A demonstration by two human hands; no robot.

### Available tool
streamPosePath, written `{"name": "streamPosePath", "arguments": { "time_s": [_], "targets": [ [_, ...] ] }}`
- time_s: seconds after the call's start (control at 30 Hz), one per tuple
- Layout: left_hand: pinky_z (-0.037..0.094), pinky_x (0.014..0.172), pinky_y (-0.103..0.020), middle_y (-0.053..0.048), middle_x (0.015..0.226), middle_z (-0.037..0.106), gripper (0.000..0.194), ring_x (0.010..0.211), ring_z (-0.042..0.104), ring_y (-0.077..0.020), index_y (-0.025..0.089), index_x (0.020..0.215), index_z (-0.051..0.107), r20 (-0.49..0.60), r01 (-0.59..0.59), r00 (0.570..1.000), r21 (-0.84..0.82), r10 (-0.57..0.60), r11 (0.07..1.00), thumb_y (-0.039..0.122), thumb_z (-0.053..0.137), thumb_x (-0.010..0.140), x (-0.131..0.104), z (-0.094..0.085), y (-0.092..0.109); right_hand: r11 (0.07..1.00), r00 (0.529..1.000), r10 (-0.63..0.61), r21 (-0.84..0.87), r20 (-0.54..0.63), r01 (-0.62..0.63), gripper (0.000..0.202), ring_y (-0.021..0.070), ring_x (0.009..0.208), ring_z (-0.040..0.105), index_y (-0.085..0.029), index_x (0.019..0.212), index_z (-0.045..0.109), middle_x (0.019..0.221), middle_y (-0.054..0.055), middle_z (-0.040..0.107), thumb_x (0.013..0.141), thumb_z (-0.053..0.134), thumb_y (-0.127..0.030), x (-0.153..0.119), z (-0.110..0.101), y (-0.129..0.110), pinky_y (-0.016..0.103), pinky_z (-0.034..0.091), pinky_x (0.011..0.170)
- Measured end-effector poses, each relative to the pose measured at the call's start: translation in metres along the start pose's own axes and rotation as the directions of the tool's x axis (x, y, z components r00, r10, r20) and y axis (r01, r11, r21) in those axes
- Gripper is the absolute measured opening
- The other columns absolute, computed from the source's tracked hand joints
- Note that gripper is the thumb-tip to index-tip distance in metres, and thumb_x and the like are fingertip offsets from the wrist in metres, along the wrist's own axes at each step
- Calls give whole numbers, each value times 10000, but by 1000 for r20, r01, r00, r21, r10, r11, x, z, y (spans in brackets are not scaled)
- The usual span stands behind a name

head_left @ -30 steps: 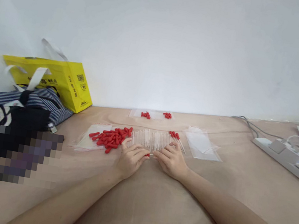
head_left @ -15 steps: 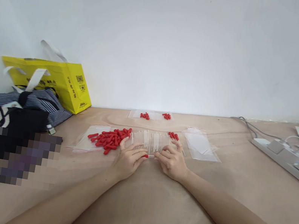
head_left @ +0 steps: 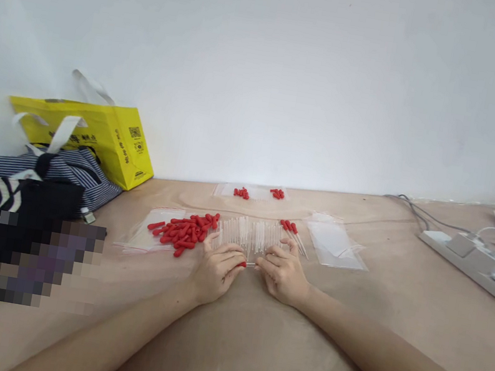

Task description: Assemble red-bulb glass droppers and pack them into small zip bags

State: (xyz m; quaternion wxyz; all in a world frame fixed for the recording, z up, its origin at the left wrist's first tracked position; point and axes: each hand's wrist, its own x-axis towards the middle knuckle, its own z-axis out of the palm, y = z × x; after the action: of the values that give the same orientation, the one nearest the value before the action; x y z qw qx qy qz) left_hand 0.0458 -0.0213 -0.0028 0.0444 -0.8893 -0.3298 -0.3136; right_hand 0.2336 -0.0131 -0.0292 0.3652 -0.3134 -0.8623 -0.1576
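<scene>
My left hand [head_left: 217,269] pinches a red rubber bulb [head_left: 242,264] between thumb and fingers. Facing it, my right hand [head_left: 285,275] grips a thin clear tube [head_left: 250,264], whose end meets the bulb or lies right at it; the exact contact is too small to tell. Just beyond both hands lies a row of clear tubes [head_left: 249,233]. A heap of loose red bulbs [head_left: 182,233] sits left of that row, near my left fingers. Past my right fingers rest several droppers [head_left: 298,238], clear tubes with red bulbs on their far ends.
Clear plastic bags lie under the heap and at the right [head_left: 337,245]. Against the wall, another bag [head_left: 255,193] carries two small red clusters. At left stand a yellow bag [head_left: 116,144], a striped bag [head_left: 97,176] and black cloth [head_left: 34,213]. A power strip [head_left: 489,270] occupies the right.
Both hands have come slightly nearer to me, with the bulb and tube still between them. More of the droppers at the right now shows. The whole view has shifted a little.
</scene>
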Motion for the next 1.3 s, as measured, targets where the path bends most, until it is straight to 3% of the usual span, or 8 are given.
{"name": "streamPosePath", "arguments": {
  "time_s": [0.23, 0.33, 0.37, 0.43, 0.53, 0.73, 1.03, 1.3],
  "targets": [
    [96, 962, -469, 3, 880, 673, 162, 953, 541, -193, 242, 886, 580, 9, 81, 997, 77, -82, 994, 233, 427, 831, -2, 2, -7, 992, 991, 86, -101, 101, -76, 182, 143, 762, 459, -215, 769, 615, 727, 10, 611, 823, 441, -220, 3, -7, 3, 366, 177, 793],
    [152, 939, -463, -43, 1022, 628, 250, 1014, 501, -225, 241, 1023, 539, -50, 156, 987, 171, -150, 973, 316, 491, 790, -6, 0, -17, 951, 952, 269, -199, 148, -237, 210, 164, 790, 459, -225, 789, 630, 773, 33, 618, 829, 425, -250, 4, -13, 18, 335, 193, 719],
    [166, 931, -463, -57, 1049, 613, 286, 1026, 489, -236, 235, 1040, 532, -86, 197, 979, 205, -182, 959, 337, 507, 774, -7, -2, -21, 910, 915, 377, -238, 141, -339, 228, 172, 804, 462, -222, 800, 632, 782, 40, 621, 835, 412, -269, 4, -16, 25, 328, 194, 701],
    [189, 915, -463, -68, 1061, 599, 288, 1033, 478, -248, 229, 1019, 542, -158, 283, 956, 260, -248, 923, 346, 518, 757, -9, -4, -31, 766, 786, 611, -323, 95, -556, 263, 190, 830, 470, -216, 837, 632, 821, 56, 629, 844, 380, -289, 4, -18, 41, 322, 194, 684],
    [213, 886, -463, -69, 1035, 601, 237, 1011, 479, -257, 234, 964, 562, -226, 383, 919, 305, -324, 872, 320, 517, 748, -11, -8, -44, 569, 600, 798, -405, 62, -715, 291, 217, 869, 487, -193, 932, 603, 873, 84, 635, 840, 342, -285, 3, -19, 59, 327, 199, 691],
    [211, 861, -475, -75, 1012, 597, 214, 985, 472, -269, 240, 922, 573, -225, 487, 873, 337, -433, 806, 290, 525, 719, -10, -10, -49, 473, 468, 873, -476, 140, -741, 276, 259, 877, 518, -140, 992, 540, 843, 126, 636, 808, 358, -237, 1, -14, 66, 364, 205, 718],
    [249, 797, -446, -80, 1002, 574, 250, 974, 444, -278, 234, 917, 572, -215, 590, 805, 383, -553, 711, 367, 526, 711, -12, -14, -54, 476, 446, 876, -476, 183, -740, 273, 280, 911, 504, -150, 947, 562, 864, 124, 629, 817, 366, -290, -3, -11, 69, 389, 213, 740],
    [256, 780, -450, -83, 986, 566, 212, 946, 435, -281, 224, 841, 608, -239, 553, 830, 461, -503, 694, 369, 486, 747, -4, -13, -64, 612, 612, 776, -421, 156, -669, 266, 256, 895, 494, -168, 863, 605, 920, 117, 615, 805, 382, -301, 7, -12, 54, 382, 231, 737]
  ]
}}
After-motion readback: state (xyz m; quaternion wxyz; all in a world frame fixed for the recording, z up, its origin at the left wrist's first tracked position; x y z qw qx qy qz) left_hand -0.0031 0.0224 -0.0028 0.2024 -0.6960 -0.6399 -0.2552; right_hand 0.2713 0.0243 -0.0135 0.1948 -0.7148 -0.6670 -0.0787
